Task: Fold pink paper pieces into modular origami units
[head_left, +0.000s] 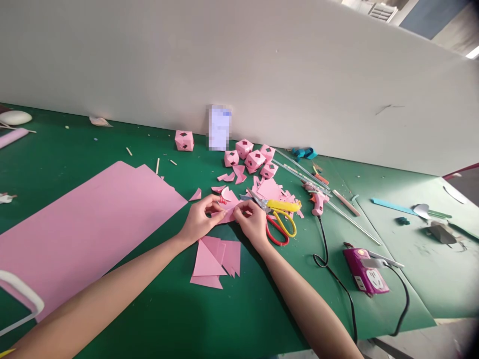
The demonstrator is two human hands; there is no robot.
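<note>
Centrally, pink paper piece: the small flat pink paper piece [231, 204] sits at mid-frame, above the green worktop [157, 319].
Left hand: the left hand [200, 217] pinches its near-left part.
Right hand: the right hand [251, 222] pinches it close by; the paired grip probably steadies thin stock.
Loose pieces: overlapping pink paper pieces [209, 259] lie below the hands, at lower centre, likely for easy reach.
Scissors: red-and-yellow-handled metal scissors [279, 243] lie beside the right hand, crowding its outer side.
Phone: a blurred-screen phone [219, 127] stands at upper centre against the grey panel [130, 65], presumably for viewing.
Boxes: faceted pink paper boxes [255, 160] with diamond openings cluster right of it.
Glue gun: the pink glue gun [320, 203] rests right of centre; its black cable [346, 289] could snag the right forearm.
Large sheet: a broad pink sheet [93, 224] covers the left, partly under the left forearm.
</note>
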